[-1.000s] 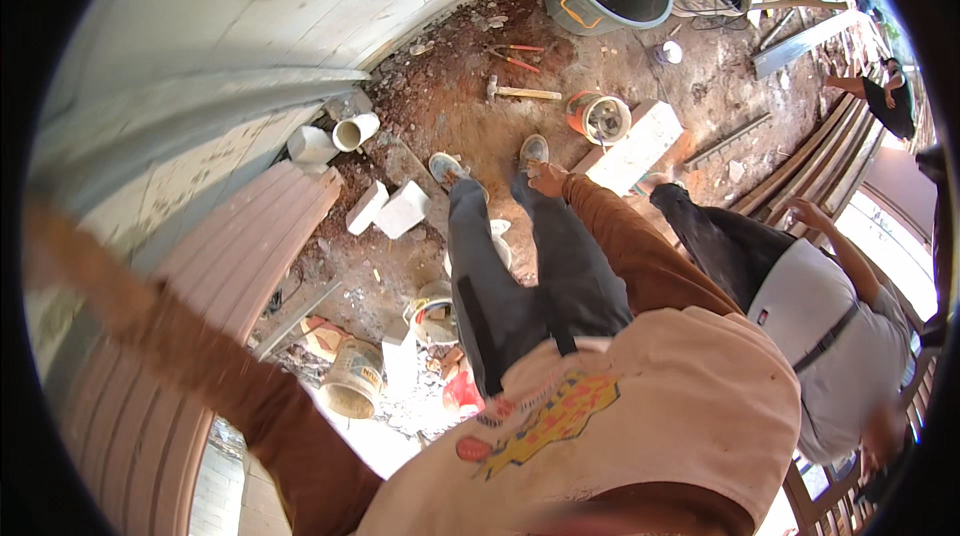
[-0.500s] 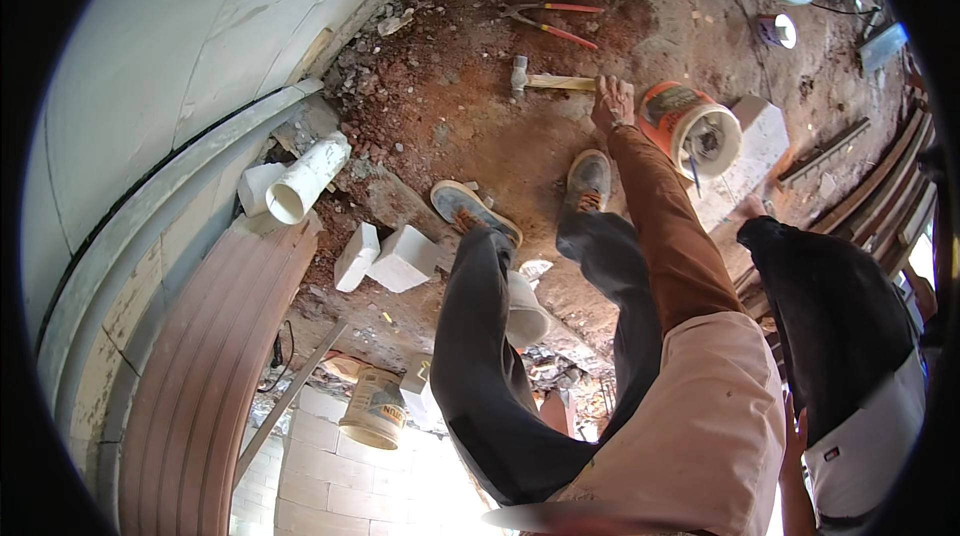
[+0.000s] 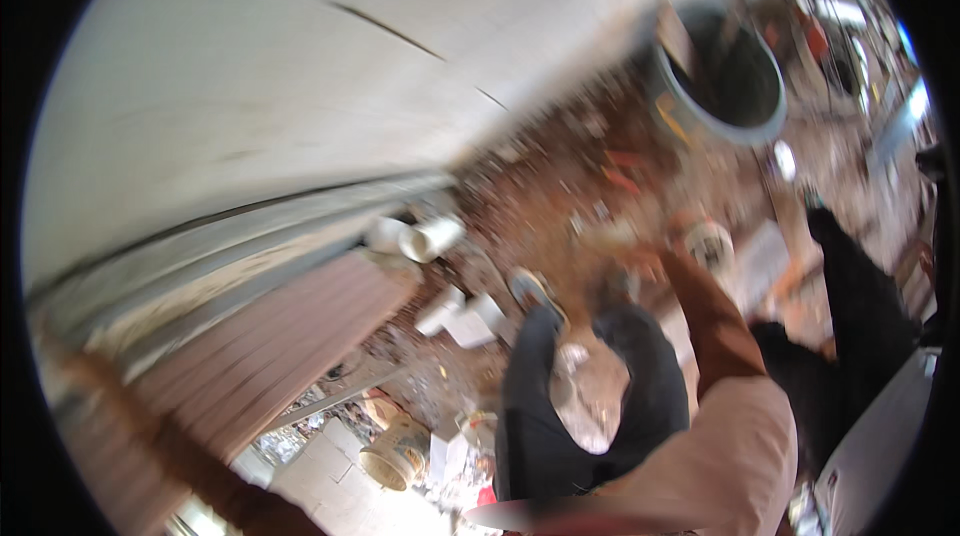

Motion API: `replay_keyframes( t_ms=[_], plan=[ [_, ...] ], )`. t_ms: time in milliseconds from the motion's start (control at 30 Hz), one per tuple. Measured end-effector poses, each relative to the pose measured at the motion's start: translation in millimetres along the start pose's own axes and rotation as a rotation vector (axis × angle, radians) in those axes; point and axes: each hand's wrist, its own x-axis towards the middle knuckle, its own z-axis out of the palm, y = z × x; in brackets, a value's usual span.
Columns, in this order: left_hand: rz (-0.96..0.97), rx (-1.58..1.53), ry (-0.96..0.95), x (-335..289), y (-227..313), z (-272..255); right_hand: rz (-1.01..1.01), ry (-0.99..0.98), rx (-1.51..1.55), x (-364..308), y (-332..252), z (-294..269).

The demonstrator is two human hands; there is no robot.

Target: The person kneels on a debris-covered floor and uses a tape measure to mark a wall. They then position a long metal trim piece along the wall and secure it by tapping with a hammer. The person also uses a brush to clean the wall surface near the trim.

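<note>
Head view, blurred; I see the right hand [image 3: 640,259] near three o'clock, by the hammer [image 3: 606,234]; left hand [image 3: 68,351] between eight and nine; whether either's fingers grip, I cannot tell

Reddish dirt ground [image 3: 508,198], grey tub [image 3: 722,133], white blocks [image 3: 476,322], orange bucket [image 3: 687,224]

The right hand [image 3: 640,260] is badly blurred, its fingers running into the reddish ground — whether it grips anything cannot be told. The left hand [image 3: 72,356] smears out by the dark rim. The reddish tool [image 3: 622,176] shows only as streaks — and the co-worker [image 3: 862,296] is cut off at the right.
</note>
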Motion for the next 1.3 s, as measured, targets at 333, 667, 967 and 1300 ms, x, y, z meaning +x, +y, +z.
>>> replay_keyframes(
  t_ms=[333, 667, 967, 1300],
  plan=[
    [-0.161, 0.083, 0.027, -10.5, 0.2, 37.1, -0.573, 0.082, 0.429, -274.2, -331.3, -194.9],
    [-0.127, 0.13, 0.044, -7.1, 50.6, 17.2, -0.898, 0.66, 0.472, -368.9, -612.6, -360.3],
    [0.9, 0.254, 0.623, 128.1, 232.6, -61.8, -0.992, 0.758, 0.574, -402.3, -683.9, -398.0],
    [0.867, 0.186, 0.574, 196.2, 312.9, -128.1, -1.237, 1.165, 0.376, -405.5, -776.6, -463.8]
  ],
)
